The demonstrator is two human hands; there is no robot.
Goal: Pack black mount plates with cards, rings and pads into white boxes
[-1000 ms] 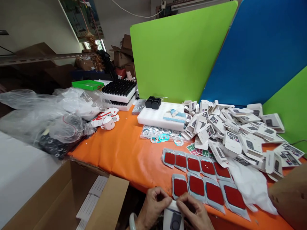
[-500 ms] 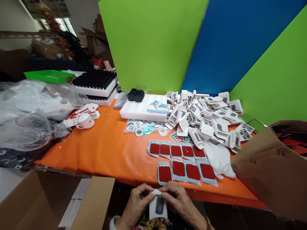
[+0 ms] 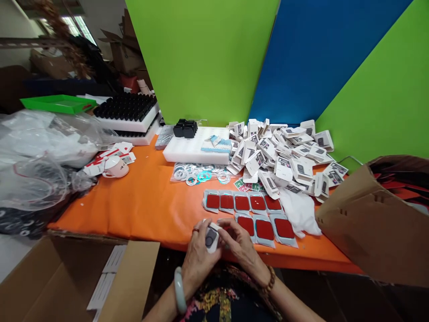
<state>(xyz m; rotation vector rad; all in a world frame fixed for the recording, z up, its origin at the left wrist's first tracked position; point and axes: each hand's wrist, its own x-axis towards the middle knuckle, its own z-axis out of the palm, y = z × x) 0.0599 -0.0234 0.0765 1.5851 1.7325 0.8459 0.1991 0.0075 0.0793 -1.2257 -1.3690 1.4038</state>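
Note:
Both my hands meet at the near edge of the orange table (image 3: 150, 210). My left hand (image 3: 198, 257) is closed round a small white packet box (image 3: 211, 237) with a dark oval item printed on its front. My right hand (image 3: 238, 243) pinches the same box from the right, fingers curled on its top edge. Just beyond my hands lie two rows of red adhesive pads (image 3: 250, 212) in clear sleeves. A heap of the same white packet boxes (image 3: 284, 158) covers the table's right part.
An open cardboard box (image 3: 77, 281) holding stacked white packets stands at the lower left, a brown carton (image 3: 372, 223) at the right. Clear plastic bags (image 3: 40, 156) crowd the left. White foam trays (image 3: 197, 152) with black parts, ring stickers (image 3: 197, 173) and a green tray (image 3: 56, 103) lie farther back.
The view has swung right and down. My hands have risen with the white box from below the table edge up to the edge, and the box is now turned in my fingers.

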